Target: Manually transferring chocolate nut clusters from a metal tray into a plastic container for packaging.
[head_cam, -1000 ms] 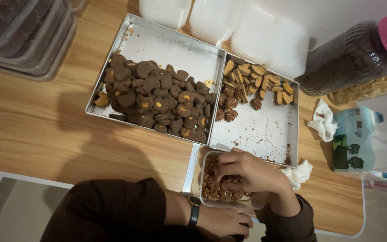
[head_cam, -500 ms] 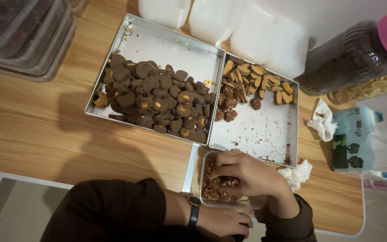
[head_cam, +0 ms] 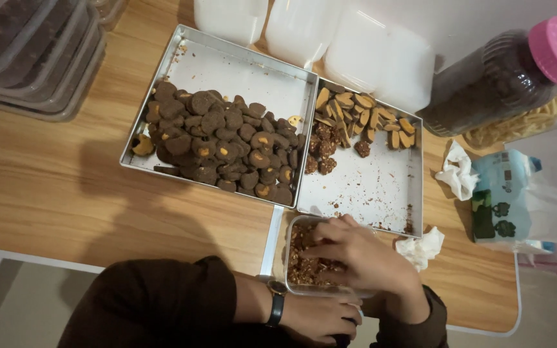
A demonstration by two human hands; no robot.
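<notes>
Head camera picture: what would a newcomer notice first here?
First, the metal tray heaped with dark round cookies, in the middle of the wooden table. Below it, the right hand reaches into a clear plastic container of crumbly brown cookies, with the left hand at its near edge. A pink-lidded jar lies at upper right.

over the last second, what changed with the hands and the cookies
The right hand flattened out over the cookies in the clear container, fingers stretching leftward. The left hand stayed at the container's near edge. Both metal trays and the pink-lidded jar kept their places.
</notes>
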